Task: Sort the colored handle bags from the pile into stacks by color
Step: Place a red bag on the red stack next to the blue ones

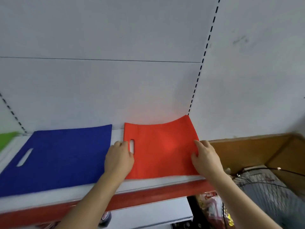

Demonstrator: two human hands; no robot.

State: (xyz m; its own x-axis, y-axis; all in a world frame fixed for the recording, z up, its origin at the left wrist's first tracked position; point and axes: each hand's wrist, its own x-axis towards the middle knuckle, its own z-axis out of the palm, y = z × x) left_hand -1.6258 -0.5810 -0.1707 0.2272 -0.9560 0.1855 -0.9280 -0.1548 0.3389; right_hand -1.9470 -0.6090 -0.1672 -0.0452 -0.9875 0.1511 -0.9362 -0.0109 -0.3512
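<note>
A red handle bag (162, 147) lies flat on the white shelf (148, 183), its far right corner curling up against the back wall. My left hand (118, 158) rests on its left edge beside the handle slot, fingers fairly straight. At the bag's right edge, my right hand (206, 157) touches the fabric with loosely bent fingers; whether it pinches the edge is not clear. A blue handle bag (62, 154) lies flat to the left, apart from the red one. A green bag (7, 139) shows at the far left edge.
The shelf has a red front lip (156, 197) and a white back wall with slotted uprights (198, 76). A brown cardboard box (257, 151) stands to the right. Below right is a wire fan guard (264, 192) and packaged goods.
</note>
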